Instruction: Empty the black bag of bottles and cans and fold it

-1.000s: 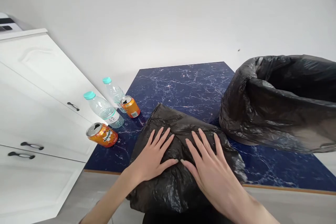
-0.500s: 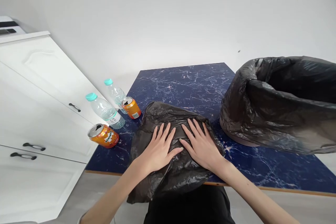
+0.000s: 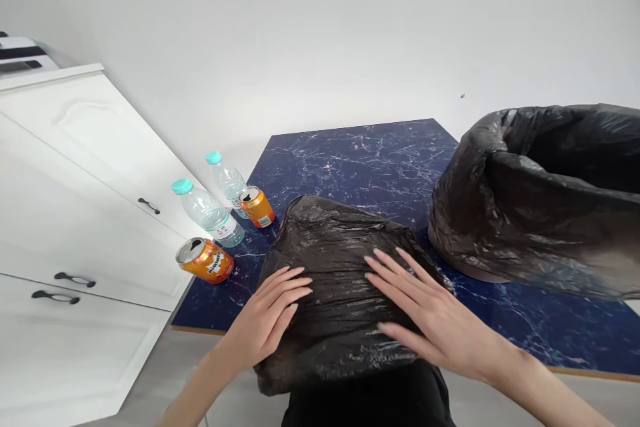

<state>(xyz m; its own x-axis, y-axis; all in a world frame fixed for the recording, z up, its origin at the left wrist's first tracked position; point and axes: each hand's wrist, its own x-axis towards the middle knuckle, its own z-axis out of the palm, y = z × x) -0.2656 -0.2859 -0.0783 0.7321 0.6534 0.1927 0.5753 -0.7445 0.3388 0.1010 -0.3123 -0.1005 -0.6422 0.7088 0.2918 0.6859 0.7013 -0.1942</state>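
A crumpled black plastic bag [image 3: 335,260] lies on the near part of a dark blue marbled board [image 3: 360,160] and hangs over its front edge. My left hand [image 3: 267,320] rests flat on the bag's left side with fingers apart. My right hand [image 3: 430,310] lies flat on the bag's right side, fingers spread and pointing left. Neither hand grips anything.
A bin lined with a black bag [image 3: 540,193] stands at the right, its mouth facing me. At the board's left edge are two water bottles with teal caps [image 3: 210,213] [image 3: 227,177] and two orange cans [image 3: 206,260] [image 3: 257,207]. White cabinets [image 3: 75,213] stand on the left.
Both hands have slid apart and back toward me across the bag, from close together near its middle to its two sides. The bag looks spread wider.
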